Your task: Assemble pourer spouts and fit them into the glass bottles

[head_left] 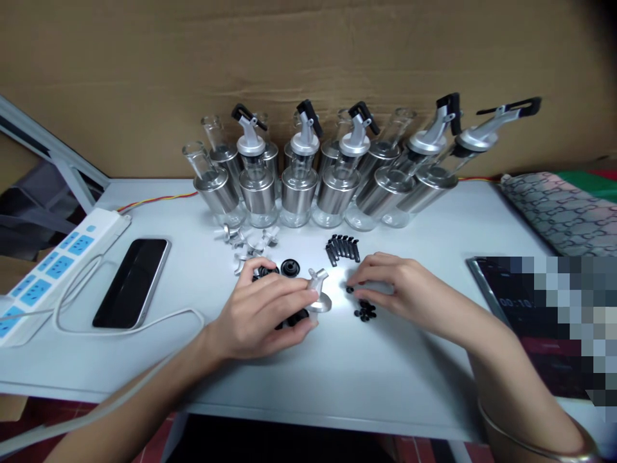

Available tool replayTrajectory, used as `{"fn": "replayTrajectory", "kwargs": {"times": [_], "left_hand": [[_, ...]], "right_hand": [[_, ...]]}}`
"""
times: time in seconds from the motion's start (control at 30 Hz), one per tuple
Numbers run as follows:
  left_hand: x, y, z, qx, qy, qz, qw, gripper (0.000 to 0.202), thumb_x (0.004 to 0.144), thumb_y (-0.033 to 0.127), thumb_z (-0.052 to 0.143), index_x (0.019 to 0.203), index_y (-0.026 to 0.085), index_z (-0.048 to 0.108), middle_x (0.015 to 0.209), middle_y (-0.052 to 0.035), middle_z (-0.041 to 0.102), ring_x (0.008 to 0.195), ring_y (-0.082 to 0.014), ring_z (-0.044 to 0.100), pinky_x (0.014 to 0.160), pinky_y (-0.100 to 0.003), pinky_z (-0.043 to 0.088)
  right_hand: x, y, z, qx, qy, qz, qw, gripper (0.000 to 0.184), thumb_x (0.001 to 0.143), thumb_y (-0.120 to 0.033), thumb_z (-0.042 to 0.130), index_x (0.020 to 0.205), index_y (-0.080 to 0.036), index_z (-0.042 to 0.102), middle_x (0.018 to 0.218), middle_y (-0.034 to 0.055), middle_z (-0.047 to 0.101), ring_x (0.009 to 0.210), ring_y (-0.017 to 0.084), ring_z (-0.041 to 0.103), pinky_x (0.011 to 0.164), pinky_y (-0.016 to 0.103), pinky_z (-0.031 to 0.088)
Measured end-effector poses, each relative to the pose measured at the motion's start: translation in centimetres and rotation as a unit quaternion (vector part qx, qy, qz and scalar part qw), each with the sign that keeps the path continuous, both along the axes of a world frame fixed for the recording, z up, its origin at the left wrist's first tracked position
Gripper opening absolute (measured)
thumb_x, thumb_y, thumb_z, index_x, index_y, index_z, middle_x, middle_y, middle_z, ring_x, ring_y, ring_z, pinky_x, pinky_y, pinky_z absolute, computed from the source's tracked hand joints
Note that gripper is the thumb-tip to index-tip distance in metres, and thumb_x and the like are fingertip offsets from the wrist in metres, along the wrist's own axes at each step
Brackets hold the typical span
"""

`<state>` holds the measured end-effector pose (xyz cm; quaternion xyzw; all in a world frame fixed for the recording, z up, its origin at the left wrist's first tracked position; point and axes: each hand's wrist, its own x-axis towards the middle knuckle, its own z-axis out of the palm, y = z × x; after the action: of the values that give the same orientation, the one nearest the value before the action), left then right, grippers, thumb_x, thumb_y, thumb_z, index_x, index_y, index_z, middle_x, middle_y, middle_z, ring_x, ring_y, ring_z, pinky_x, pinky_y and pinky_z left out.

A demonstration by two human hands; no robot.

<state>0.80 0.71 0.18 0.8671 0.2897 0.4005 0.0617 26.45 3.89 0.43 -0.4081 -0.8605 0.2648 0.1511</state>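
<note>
Pinching a silver metal pourer spout cap (pixel 318 292) betw thumb & fingers, left hand (pixel 260 315) kept it just off the white table (pixel 337 366); looked light, rigid, slick, best gripped at collar. Right hand (pixel 400 289) fingertips nipped a small black plastic plug (pixel 350 289), w/ more by its palm

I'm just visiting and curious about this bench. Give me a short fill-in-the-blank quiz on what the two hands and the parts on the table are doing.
1. The left hand holds a silver pourer spout with a ____ stopper under it.
2. The right hand touches small ____ pieces on the white table.
3. The glass bottles stand in front of a ____ wall.
4. The phone lies beside a white ____ strip.

Missing words: black; black; cardboard; power
</note>
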Motion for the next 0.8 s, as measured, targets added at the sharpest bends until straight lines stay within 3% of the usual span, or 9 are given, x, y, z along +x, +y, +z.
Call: {"fn": "replayTrajectory", "kwargs": {"times": [0.2, 0.43, 0.8], "left_hand": [[0.3, 0.0, -0.7, 0.017, -0.025, -0.007, 1.0, 0.022, 0.084, 0.02, 0.065, 0.104, 0.016, 0.057, 0.09, -0.0055, 0.074, 0.073, -0.0135, 0.068, 0.088, -0.037, 0.04], [0.5, -0.3, -0.4, 0.046, -0.02, -0.01, 0.999, 0.014, 0.087, 0.021, 0.058, 0.1, 0.016, 0.056, 0.084, -0.0037, 0.074, 0.067, -0.0114, 0.067, 0.086, -0.036, 0.041], [0.4, -0.7, 0.0, 0.053, -0.007, -0.032, 0.998, 0.015, 0.087, 0.019, 0.058, 0.1, 0.012, 0.056, 0.084, -0.0052, 0.073, 0.065, -0.0114, 0.065, 0.084, -0.036, 0.042]], "right_hand": [[-0.4, 0.1, 0.0, -0.038, -0.003, 0.021, 0.999, 0.015, 0.085, -0.01, 0.059, 0.082, -0.019, 0.071, 0.081, 0.0043, 0.066, 0.076, 0.017, 0.062, 0.069, 0.029, 0.048], [-1.3, -1.4, 2.0, -0.026, 0.077, 0.057, 0.995, 0.014, 0.092, -0.019, 0.054, 0.087, -0.02, 0.068, 0.085, 0.0037, 0.065, 0.08, 0.016, 0.06, 0.071, 0.027, 0.047], [-1.5, -1.8, 2.3, 0.02, 0.094, 0.02, 0.995, 0.009, 0.091, -0.019, 0.057, 0.086, -0.02, 0.064, 0.083, 0.0034, 0.066, 0.078, 0.016, 0.061, 0.069, 0.027, 0.049]]}}
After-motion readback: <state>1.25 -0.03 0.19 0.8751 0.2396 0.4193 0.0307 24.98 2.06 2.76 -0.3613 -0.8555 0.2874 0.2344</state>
